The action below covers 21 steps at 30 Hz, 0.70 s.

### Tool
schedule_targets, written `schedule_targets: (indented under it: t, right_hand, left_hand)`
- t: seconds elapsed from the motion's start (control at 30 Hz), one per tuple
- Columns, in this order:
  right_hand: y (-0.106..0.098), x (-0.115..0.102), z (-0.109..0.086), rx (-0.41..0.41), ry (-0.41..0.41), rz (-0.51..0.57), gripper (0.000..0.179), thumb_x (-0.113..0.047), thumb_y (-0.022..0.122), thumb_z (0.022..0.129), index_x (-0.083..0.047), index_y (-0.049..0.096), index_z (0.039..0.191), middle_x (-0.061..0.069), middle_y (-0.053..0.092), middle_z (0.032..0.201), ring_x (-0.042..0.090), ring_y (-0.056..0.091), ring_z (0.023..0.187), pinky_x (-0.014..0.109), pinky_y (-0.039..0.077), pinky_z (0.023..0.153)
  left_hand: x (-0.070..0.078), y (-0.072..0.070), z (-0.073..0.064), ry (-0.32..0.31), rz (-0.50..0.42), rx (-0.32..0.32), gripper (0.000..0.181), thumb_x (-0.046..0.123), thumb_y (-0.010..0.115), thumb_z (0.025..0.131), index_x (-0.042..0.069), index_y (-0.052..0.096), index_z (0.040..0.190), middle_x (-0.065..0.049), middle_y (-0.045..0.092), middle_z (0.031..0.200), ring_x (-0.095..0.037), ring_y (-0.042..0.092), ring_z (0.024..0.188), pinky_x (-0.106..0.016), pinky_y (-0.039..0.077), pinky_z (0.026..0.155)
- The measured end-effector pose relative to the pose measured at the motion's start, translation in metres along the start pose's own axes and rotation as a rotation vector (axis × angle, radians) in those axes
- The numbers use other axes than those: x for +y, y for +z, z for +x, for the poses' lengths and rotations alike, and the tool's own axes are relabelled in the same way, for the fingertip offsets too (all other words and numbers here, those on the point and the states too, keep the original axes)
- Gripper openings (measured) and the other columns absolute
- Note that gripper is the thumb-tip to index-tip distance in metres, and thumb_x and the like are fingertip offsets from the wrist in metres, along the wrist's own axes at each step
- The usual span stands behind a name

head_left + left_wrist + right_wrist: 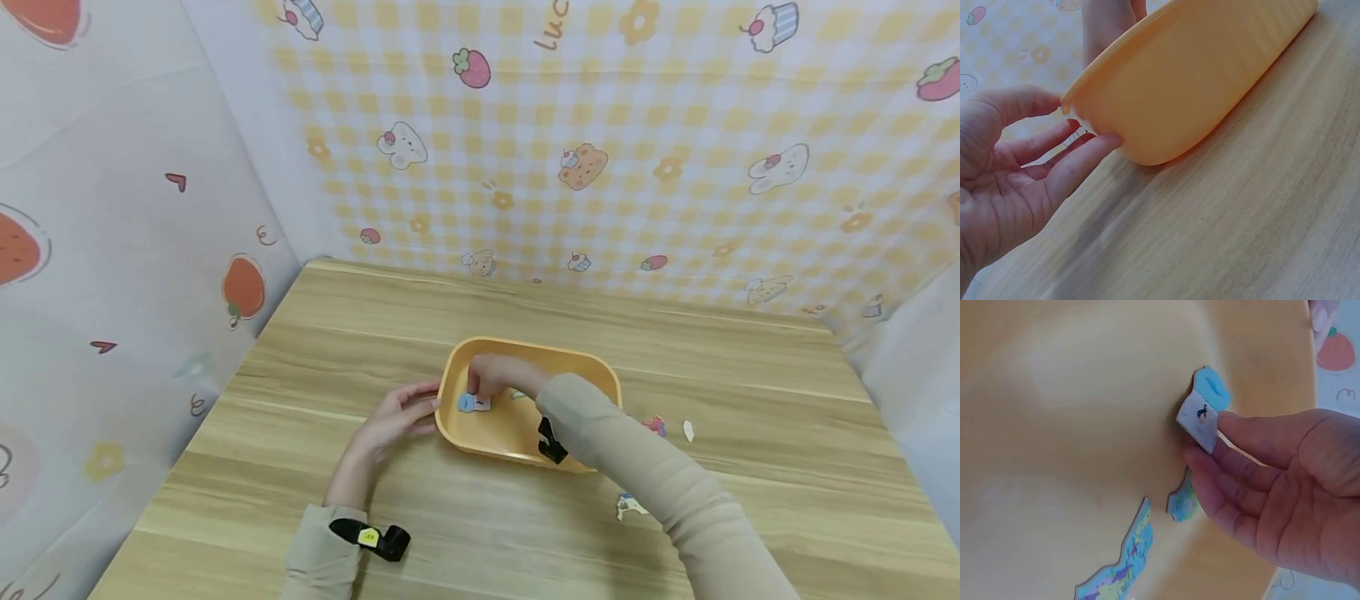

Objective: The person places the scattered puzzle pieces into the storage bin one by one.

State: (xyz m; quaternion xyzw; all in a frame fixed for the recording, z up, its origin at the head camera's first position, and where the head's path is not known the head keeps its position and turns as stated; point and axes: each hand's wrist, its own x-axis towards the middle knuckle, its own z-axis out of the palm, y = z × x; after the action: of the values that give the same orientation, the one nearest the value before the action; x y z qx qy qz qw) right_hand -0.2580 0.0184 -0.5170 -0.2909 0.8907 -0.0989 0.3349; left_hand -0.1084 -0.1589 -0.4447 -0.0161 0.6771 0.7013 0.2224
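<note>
My right hand (1291, 494) reaches down into a yellow-orange plastic bin (532, 352). Between its thumb and fingers it pinches a small flat map puzzle piece (1200, 419), white with a small black-and-white animal picture and light blue at its far end. Beneath the fingers, another blue-green piece (1180, 503) lies partly covered. A longer blue, purple and yellow piece (1125, 565) rests on the bin floor. At the bin's left end, my left hand (393, 417) touches the outside, its thumb at the rim and its fingers extended against the end wall below.
On the wooden table (360, 325), right of the bin, lie a red-and-blue piece (655, 426), a small white piece (688, 431) and a yellow-and-blue piece (630, 506) near the right sleeve. Patterned cloth (525, 125) hangs behind the table.
</note>
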Motion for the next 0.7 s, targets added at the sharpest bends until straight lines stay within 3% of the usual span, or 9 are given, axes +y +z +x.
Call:
schedule_targets:
  t: [0.1,0.17,0.37,0.7]
  right_hand:
    - [-0.043,-0.053,-0.085,0.028,0.019,0.052,0.016,-0.005,0.065,0.080,-0.009,0.068,0.095,0.005,0.065,0.102,0.018,0.058,0.094,0.028,0.051,0.081]
    - [-0.052,-0.060,-0.103,0.063,0.016,0.110,0.015,-0.004,0.064,0.081,-0.005,0.066,0.096,0.008,0.063,0.105,0.022,0.058,0.099,0.030,0.051,0.084]
    - [-0.061,-0.039,-0.139,0.160,-0.106,0.234,0.022,-0.007,0.058,0.086,0.004,0.059,0.104,0.015,0.064,0.099,0.024,0.061,0.085,0.024,0.053,0.070]
    - [-0.069,0.006,-0.190,0.316,-0.111,0.362,0.029,-0.014,0.058,0.088,0.006,0.058,0.110,0.022,0.063,0.103,0.032,0.060,0.098,0.039,0.053,0.085]
  left_hand:
    - [-0.001,0.001,0.001,-0.007,-0.007,0.005,0.051,0.011,0.052,0.091,-0.005,0.034,0.136,-0.027,0.040,0.136,-0.022,0.057,0.108,-0.032,0.054,0.086]
    - [-0.002,0.001,0.001,-0.011,-0.010,0.013,0.051,0.010,0.052,0.091,-0.005,0.033,0.137,-0.027,0.040,0.136,-0.022,0.057,0.107,-0.031,0.054,0.086]
    - [0.000,0.002,0.000,-0.018,0.000,0.026,0.051,0.010,0.051,0.092,-0.006,0.032,0.137,-0.028,0.039,0.137,-0.023,0.057,0.107,-0.028,0.054,0.084]
    - [0.000,0.003,0.000,-0.005,-0.011,0.007,0.053,0.013,0.052,0.092,-0.006,0.031,0.137,-0.027,0.036,0.138,-0.019,0.057,0.106,-0.025,0.054,0.085]
